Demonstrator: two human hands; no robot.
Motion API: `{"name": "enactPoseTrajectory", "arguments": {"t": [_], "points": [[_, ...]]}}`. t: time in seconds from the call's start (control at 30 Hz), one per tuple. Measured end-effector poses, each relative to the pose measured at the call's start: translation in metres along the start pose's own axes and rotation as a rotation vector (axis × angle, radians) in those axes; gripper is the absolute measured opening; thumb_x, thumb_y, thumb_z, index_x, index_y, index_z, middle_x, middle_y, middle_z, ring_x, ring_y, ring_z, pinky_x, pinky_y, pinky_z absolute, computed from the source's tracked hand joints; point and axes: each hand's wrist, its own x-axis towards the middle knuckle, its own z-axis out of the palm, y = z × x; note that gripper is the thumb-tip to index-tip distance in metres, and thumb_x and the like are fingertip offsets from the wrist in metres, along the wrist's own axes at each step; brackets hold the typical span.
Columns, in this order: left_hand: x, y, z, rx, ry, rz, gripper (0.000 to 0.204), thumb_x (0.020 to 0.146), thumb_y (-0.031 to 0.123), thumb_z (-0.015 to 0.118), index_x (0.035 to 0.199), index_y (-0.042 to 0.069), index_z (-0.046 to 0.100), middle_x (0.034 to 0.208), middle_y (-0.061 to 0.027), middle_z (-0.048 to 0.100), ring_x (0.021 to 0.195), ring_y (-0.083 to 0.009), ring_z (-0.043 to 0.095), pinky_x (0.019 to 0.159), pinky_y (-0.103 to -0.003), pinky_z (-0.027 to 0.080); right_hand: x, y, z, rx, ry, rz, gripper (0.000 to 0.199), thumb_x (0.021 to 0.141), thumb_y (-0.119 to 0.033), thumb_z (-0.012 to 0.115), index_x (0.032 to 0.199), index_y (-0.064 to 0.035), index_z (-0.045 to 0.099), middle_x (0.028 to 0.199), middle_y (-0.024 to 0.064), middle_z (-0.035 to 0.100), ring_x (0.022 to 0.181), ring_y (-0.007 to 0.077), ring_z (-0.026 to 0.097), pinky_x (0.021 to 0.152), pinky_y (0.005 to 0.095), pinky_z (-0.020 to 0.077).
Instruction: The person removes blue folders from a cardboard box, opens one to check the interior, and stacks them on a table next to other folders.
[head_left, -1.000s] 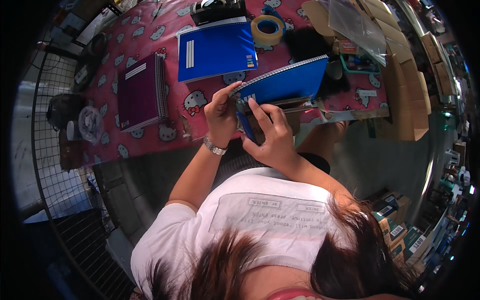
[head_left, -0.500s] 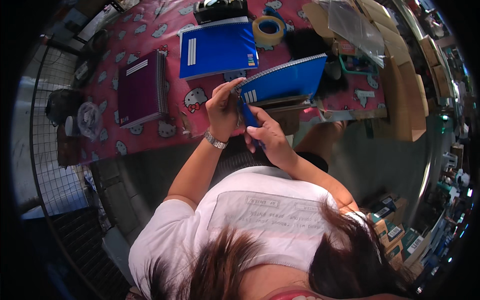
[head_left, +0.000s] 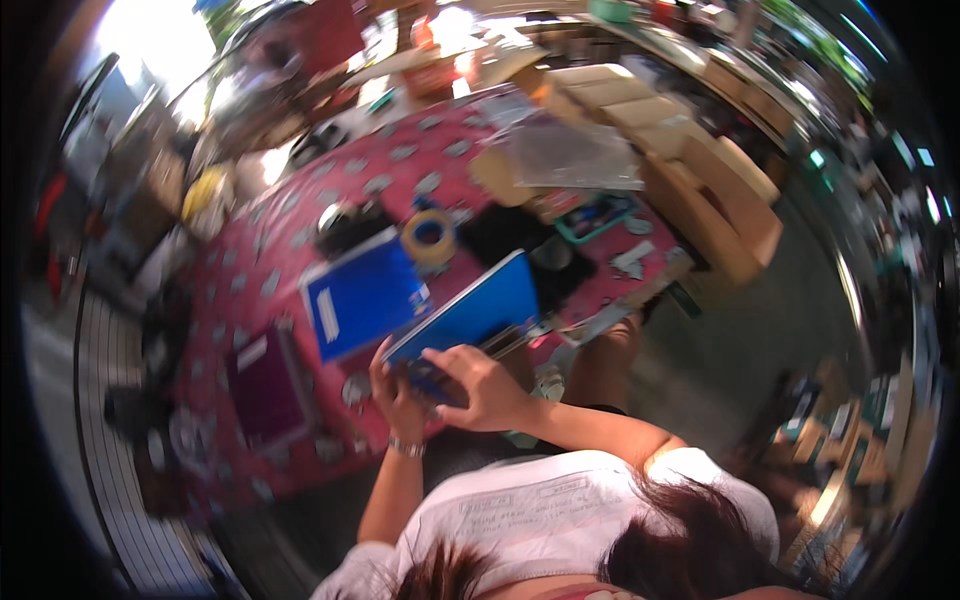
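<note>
While both hands close around it, a blue spiral-bound notebook with a glossy cover (head_left: 470,312) is held tilted just above the near edge of the table, its lower corner in the grip. The left hand (head_left: 395,392) clasps that corner from below, fingers wrapped shut on it; the right hand (head_left: 482,388) lies curled over the top of the same corner, pressing down on a small dark item there that is too blurred to identify. Beneath lies a table covered by a red-pink patterned cloth with pale cartoon figures (head_left: 270,270). Just left of the held book, a second blue notebook with a white label strip (head_left: 362,296) lies flat, and a dark purple book (head_left: 265,385) rests farther left. A yellow roll of tape (head_left: 430,237) sits just behind the notebooks, beside black objects. Cardboard boxes (head_left: 700,190) and a clear plastic sheet (head_left: 575,155) crowd the far right side. Motion blur softens the cluttered, sunlit surroundings.
</note>
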Motion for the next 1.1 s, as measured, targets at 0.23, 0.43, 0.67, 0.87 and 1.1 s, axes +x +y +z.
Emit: {"name": "enactPoseTrajectory", "arguments": {"t": [0.23, 0.43, 0.67, 0.87, 1.1], "points": [[0.002, -0.032, -0.005, 0.028, 0.003, -0.019, 0.039, 0.097, 0.007, 0.053, 0.134, 0.000, 0.043, 0.116, -0.0096, 0.058, 0.101, -0.0156, 0.055, 0.089, -0.030, 0.043, 0.041, 0.049, -0.020, -0.253, 0.246, -0.187, 0.078, 0.076, -0.031, 0.068, 0.143, -0.0033, 0.040, 0.123, 0.0159, 0.051, 0.108, 0.0303, 0.050, 0.093, 0.0442, 0.0342], [0.004, -0.044, -0.004, 0.130, 0.019, -0.012, 0.041, 0.097, 0.007, 0.052, 0.136, -0.003, 0.042, 0.120, -0.0103, 0.056, 0.105, -0.0185, 0.054, 0.092, -0.032, 0.041, 0.041, 0.065, 0.011, -0.390, 0.084, -0.031, 0.080, 0.073, -0.033, 0.071, 0.140, -0.0016, 0.042, 0.120, 0.0170, 0.052, 0.114, 0.0316, 0.051, 0.097, 0.0446, 0.0357], [0.025, -0.022, -0.002, 0.422, 0.227, 0.108, 0.052, 0.098, 0.018, 0.054, 0.142, -0.002, 0.035, 0.136, -0.0178, 0.048, 0.119, -0.0247, 0.051, 0.097, -0.038, 0.044, 0.040, 0.067, 0.017, -0.391, -0.102, 0.111, 0.071, 0.070, -0.029, 0.070, 0.131, 0.0037, 0.052, 0.117, 0.0222, 0.057, 0.112, 0.0357, 0.055, 0.097, 0.0440, 0.0431], [0.121, 0.124, 0.031, 0.740, 0.032, 0.692, 0.051, 0.104, 0.037, 0.035, 0.133, -0.003, 0.046, 0.133, -0.0229, 0.051, 0.120, -0.0321, 0.055, 0.096, -0.044, 0.051, 0.044, 0.064, 0.013, -0.399, -0.161, 0.141, 0.071, 0.070, -0.031, 0.070, 0.130, 0.0022, 0.052, 0.115, 0.0211, 0.058, 0.110, 0.0339, 0.055, 0.096, 0.0423, 0.0433], [0.066, 0.258, 0.136, -0.130, -0.751, 0.988, 0.031, 0.100, 0.025, 0.047, 0.116, 0.003, 0.061, 0.124, -0.0215, 0.059, 0.108, -0.0379, 0.060, 0.096, -0.047, 0.047, 0.042, 0.072, 0.016, -0.383, -0.150, 0.166, 0.069, 0.070, -0.033, 0.071, 0.128, -0.0006, 0.054, 0.116, 0.0211, 0.058, 0.113, 0.0344, 0.054, 0.098, 0.0420, 0.0423]]}}
